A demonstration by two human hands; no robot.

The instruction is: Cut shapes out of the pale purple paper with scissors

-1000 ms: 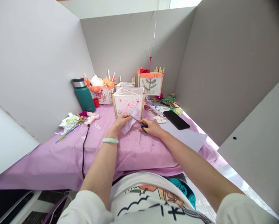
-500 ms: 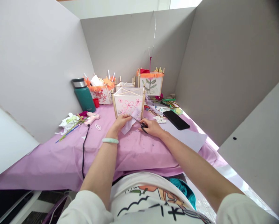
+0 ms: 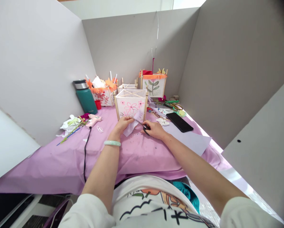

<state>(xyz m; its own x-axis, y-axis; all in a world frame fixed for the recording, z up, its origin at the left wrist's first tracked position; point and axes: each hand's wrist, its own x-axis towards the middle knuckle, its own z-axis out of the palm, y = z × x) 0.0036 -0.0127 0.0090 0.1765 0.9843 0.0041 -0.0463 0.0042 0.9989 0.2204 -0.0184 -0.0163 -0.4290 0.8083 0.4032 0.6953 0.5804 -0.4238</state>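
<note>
Between the fingers of my left hand (image 3: pixel 123 124) is a piece of pale lilac paper (image 3: pixel 132 129), held just above the pink tablecloth (image 3: pixel 142 155). My right hand (image 3: pixel 154 129) is closed round the black handles of a pair of scissors (image 3: pixel 146 128). The blades point left and lie against the paper; how wide they are apart is too small to tell. Right behind both hands stands a white box-shaped lantern (image 3: pixel 130 104) with wooden corner sticks and pink flowers drawn on its front. The paper partly hides its lower edge.
At left stand a green bottle (image 3: pixel 86 98), a pink glue gun (image 3: pixel 94 120) with a black cord, and crumpled tissue (image 3: pixel 71 124). Decorated lanterns (image 3: pixel 153 85) stand behind. A black phone (image 3: pixel 179 122) lies at right near a large lilac sheet (image 3: pixel 191 141). Grey panels enclose the table.
Almost nothing differs. Both hands, the paper and the scissors stay in practically the same place.
</note>
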